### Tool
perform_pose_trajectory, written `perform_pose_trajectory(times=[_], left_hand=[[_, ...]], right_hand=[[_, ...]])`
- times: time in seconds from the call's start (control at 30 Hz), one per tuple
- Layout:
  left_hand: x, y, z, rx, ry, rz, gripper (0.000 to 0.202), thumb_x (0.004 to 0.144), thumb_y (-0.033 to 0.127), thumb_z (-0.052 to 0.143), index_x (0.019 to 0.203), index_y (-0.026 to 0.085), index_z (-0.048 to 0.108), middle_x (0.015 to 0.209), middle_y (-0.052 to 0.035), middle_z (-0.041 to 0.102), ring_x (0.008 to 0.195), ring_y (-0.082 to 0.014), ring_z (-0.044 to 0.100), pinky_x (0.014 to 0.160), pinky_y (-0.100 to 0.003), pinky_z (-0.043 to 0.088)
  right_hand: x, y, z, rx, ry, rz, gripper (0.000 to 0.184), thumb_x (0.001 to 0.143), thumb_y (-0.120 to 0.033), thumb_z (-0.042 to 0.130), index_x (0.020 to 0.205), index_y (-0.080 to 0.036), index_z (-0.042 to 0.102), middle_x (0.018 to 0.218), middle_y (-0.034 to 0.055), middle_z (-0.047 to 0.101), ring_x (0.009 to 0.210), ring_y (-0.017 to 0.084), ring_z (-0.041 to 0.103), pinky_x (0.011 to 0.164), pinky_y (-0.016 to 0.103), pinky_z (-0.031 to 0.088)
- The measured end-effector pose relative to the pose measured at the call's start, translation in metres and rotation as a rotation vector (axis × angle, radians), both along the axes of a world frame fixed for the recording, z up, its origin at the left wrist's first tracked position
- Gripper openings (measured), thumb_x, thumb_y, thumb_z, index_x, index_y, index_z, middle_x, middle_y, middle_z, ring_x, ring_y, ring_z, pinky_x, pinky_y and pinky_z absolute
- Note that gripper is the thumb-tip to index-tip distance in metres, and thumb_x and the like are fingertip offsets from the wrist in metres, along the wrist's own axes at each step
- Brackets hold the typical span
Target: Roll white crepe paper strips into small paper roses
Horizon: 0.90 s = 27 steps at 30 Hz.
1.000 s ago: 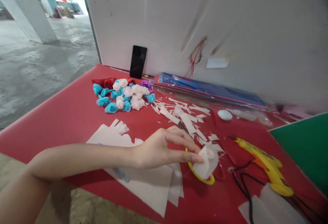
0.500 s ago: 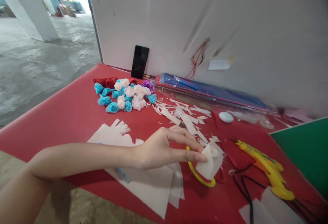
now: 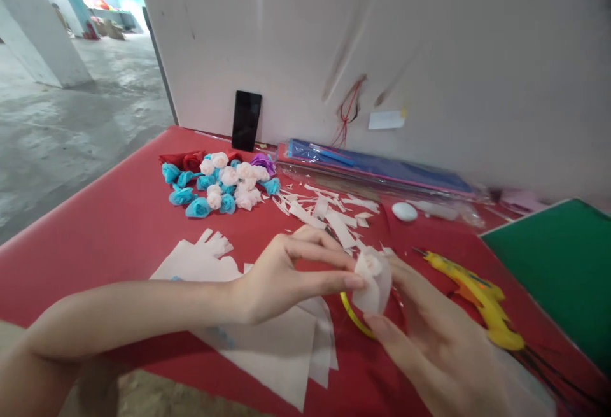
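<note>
A half-rolled white paper flower (image 3: 373,280) hangs in the air over the red table. My left hand (image 3: 291,274) pinches its left side between thumb and fingers. From the right, my right hand (image 3: 429,334) has come up to it, fingers by its far right edge and thumb just below; the thumb and fingers stand apart. Whether they touch the paper I cannot tell. Behind and below the flower are the yellow handles of scissors (image 3: 356,316), partly hidden. White paper sheets (image 3: 272,347) lie under my left forearm.
Blue, pink, red and purple paper flowers (image 3: 228,176) are heaped at the back left, near an upright phone (image 3: 247,120). White paper scraps (image 3: 329,210) litter the middle. A yellow glue gun (image 3: 477,296) with a dark cord lies right, beside a green board (image 3: 554,270).
My right hand has entered from the lower right and reached the flower. My left hand keeps its pinch on the flower. The whole view has shifted slightly.
</note>
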State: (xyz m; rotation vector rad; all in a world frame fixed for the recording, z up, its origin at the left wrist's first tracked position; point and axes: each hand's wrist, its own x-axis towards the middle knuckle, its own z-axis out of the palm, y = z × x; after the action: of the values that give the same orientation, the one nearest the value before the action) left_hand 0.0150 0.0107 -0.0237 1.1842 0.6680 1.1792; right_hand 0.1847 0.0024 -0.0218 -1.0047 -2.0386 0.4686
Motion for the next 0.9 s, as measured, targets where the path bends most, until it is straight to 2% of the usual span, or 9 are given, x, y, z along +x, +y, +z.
perform_pose_trajectory(times=[0.03,0.1,0.27,0.43,0.53,0.73,0.9], left_hand=[[0.0,0.0,0.0,-0.008,-0.001,0.001,0.011,0.067,0.01,0.065,0.069,0.02,0.07,0.07,0.0027,0.052,0.064,-0.0068,0.047,0.06,-0.021,0.04],[0.0,0.0,0.0,-0.021,0.005,0.009,0.011,0.067,0.01,0.065,0.067,0.02,0.07,0.069,0.003,0.051,0.064,-0.0071,0.047,0.063,-0.023,0.041],[0.001,-0.001,0.0,-0.029,0.026,0.058,0.01,0.067,0.012,0.065,0.065,0.021,0.07,0.065,0.0027,0.049,0.071,-0.01,0.047,0.07,-0.026,0.04],[0.002,-0.004,-0.006,-0.025,0.049,0.069,0.009,0.068,0.015,0.066,0.066,0.023,0.07,0.067,0.0025,0.049,0.074,-0.0102,0.047,0.072,-0.026,0.04],[0.002,-0.005,-0.007,-0.022,0.037,0.06,0.009,0.068,0.015,0.066,0.067,0.023,0.07,0.068,0.0018,0.049,0.075,-0.0111,0.047,0.073,-0.027,0.04],[0.0,-0.003,-0.003,0.043,0.062,0.066,0.005,0.064,0.015,0.068,0.067,0.019,0.069,0.068,0.0008,0.049,0.071,-0.0117,0.047,0.064,-0.026,0.042],[-0.001,0.0,-0.001,0.141,0.109,0.068,0.005,0.063,0.014,0.068,0.062,0.017,0.064,0.065,0.0011,0.048,0.07,-0.0118,0.046,0.066,-0.026,0.04]], right_hand=[[-0.01,0.004,0.011,-0.025,0.011,0.044,0.016,0.077,-0.026,0.053,0.092,-0.031,0.056,0.085,-0.0025,0.066,0.076,0.016,0.063,0.065,0.022,0.053],[-0.018,0.005,0.02,-0.065,0.034,0.052,0.015,0.078,-0.023,0.05,0.089,-0.03,0.057,0.084,-0.0023,0.066,0.075,0.015,0.064,0.067,0.021,0.052],[-0.014,-0.004,0.012,-0.136,0.061,0.083,0.01,0.074,-0.017,0.053,0.071,-0.026,0.056,0.067,-0.0037,0.062,0.062,0.013,0.061,0.057,0.019,0.051],[-0.019,-0.005,0.004,-0.045,0.026,-0.032,0.017,0.077,-0.013,0.051,0.064,-0.024,0.054,0.054,-0.0047,0.054,0.052,0.012,0.055,0.049,0.019,0.046],[-0.019,-0.005,0.001,0.003,0.031,-0.022,0.019,0.077,-0.01,0.05,0.064,-0.024,0.055,0.054,-0.0045,0.054,0.052,0.012,0.056,0.048,0.02,0.046],[-0.016,-0.005,0.007,0.021,0.028,0.04,0.022,0.076,-0.008,0.049,0.067,-0.026,0.058,0.051,-0.0037,0.055,0.051,0.015,0.057,0.048,0.025,0.05],[-0.019,-0.002,0.014,0.044,0.043,0.055,0.025,0.076,-0.008,0.048,0.056,-0.024,0.049,0.045,-0.0041,0.049,0.05,0.014,0.056,0.044,0.023,0.047]])
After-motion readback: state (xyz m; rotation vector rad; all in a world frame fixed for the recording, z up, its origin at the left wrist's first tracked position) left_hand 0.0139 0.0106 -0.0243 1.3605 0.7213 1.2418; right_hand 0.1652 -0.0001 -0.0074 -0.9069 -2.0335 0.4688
